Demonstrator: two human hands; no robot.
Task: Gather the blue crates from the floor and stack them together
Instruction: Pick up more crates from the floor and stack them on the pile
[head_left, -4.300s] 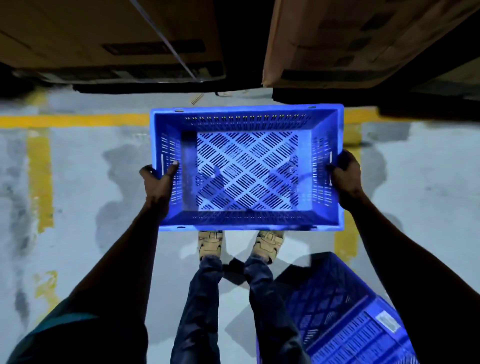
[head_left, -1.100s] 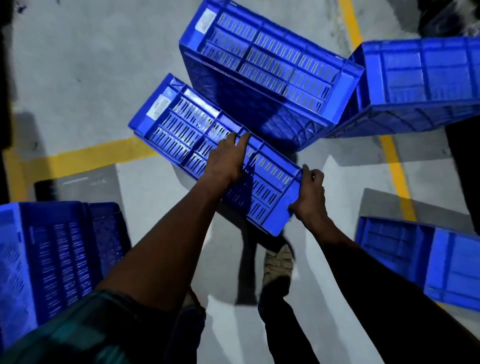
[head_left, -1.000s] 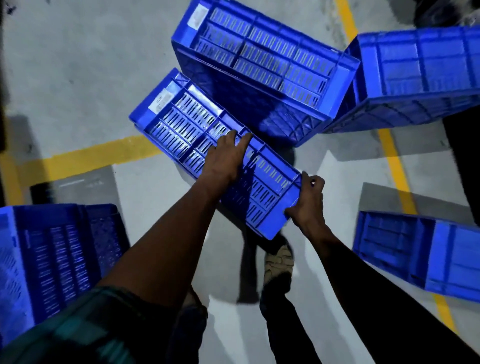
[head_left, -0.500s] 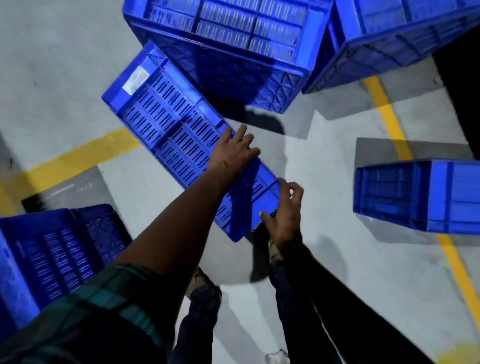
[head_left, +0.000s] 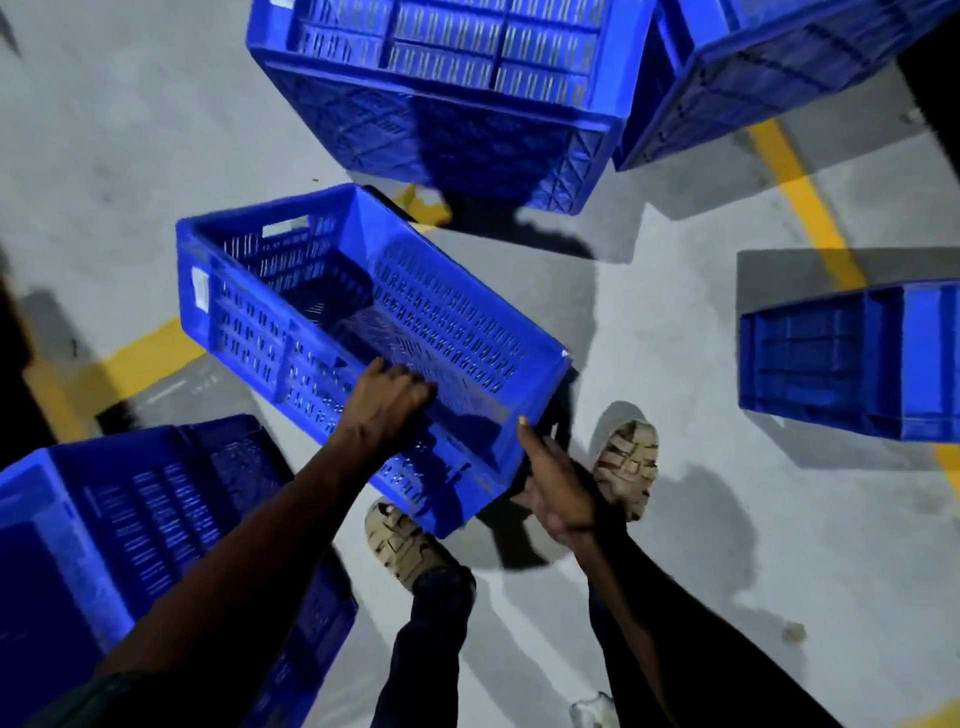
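Centre of frame: tilted blue crate, open side up, held above grey floor. Left hand with fingers curled over the near long rim; right hand gripping the lower right end wall. More crates lying at top, upper right, right edge and lower left. Yellow floor line at upper right.
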